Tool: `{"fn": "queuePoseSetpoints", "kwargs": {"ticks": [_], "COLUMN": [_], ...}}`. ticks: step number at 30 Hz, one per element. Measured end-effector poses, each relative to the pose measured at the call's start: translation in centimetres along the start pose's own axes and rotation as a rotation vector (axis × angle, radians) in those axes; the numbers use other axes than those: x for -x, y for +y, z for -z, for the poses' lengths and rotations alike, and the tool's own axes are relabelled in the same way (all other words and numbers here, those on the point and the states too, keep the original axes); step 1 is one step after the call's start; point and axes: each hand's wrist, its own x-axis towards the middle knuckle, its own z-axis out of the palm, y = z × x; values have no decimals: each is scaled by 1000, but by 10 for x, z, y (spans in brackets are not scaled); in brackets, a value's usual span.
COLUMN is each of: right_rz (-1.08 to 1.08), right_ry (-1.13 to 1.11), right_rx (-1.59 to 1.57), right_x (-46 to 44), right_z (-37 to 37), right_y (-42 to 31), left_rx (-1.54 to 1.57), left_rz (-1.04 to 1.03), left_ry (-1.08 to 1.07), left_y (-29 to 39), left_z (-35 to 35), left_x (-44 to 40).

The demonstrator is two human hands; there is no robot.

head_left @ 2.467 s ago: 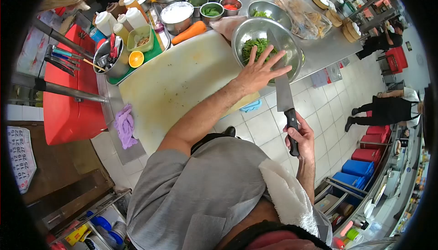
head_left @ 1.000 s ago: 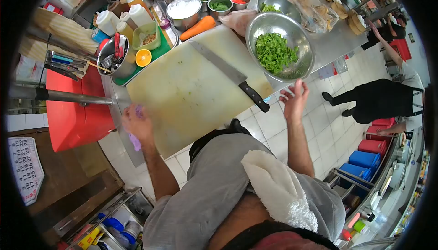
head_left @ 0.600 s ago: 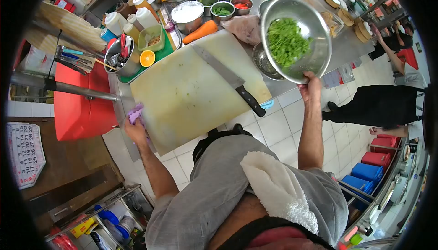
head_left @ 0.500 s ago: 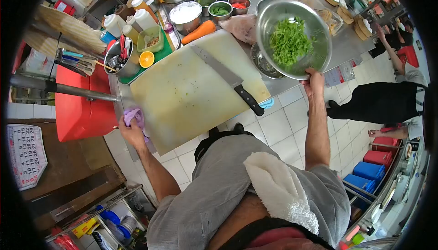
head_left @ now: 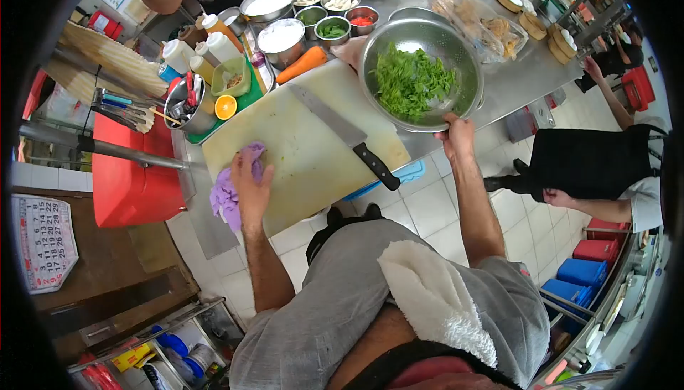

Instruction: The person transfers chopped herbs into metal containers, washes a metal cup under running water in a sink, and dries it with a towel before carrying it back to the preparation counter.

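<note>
My left hand (head_left: pixel 252 185) is on a crumpled purple cloth (head_left: pixel 226 199) at the left part of the white cutting board (head_left: pixel 306 165), its fingers bent over the cloth and the thumb apart. My right hand (head_left: pixel 458 137) grips the near rim of a steel colander (head_left: pixel 462 52), which holds a heap of chopped green leaves (head_left: pixel 412 82). The colander is at the board's far right corner; whether it rests on anything is hidden. Across the board lies a large knife (head_left: pixel 345 130), black handle toward me. Small green bits dot the board.
Behind the board are a carrot (head_left: pixel 302 64), steel bowls of white powder (head_left: pixel 283 37) and cut ingredients, and a halved orange (head_left: pixel 226 107). A utensil pot (head_left: pixel 199 112) stands left. Bagged food (head_left: pixel 491 30) lies beyond the colander. A person in a black apron (head_left: pixel 570 165) stands right.
My left hand has brought the purple cloth from the board's left edge onto its surface. My right hand has moved the colander leftward, nearer the board. The knife stays on the board.
</note>
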Motion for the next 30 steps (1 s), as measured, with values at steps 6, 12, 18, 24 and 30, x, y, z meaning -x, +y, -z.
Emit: {"fn": "queuePoseSetpoints", "kwargs": {"ticks": [6, 12, 18, 24, 30], "right_rz": [-78, -111, -229, -327, -384], "right_ry": [-81, -213, -441, -685, -820], "right_rx": [-135, -56, 36, 180, 208], "right_x": [-11, 7, 43, 66, 99], "right_z": [-6, -30, -61, -87, -103], "right_y": [12, 10, 9, 26, 37], "left_rx": [10, 99, 90, -368, -615], "left_rz": [-6, -26, -221, -386, -321], "left_ry": [17, 79, 75, -423, -163], "left_y": [30, 62, 121, 141, 86], "left_z": [3, 2, 18, 28, 9], "left_x": [1, -2, -10, -24, -47]}}
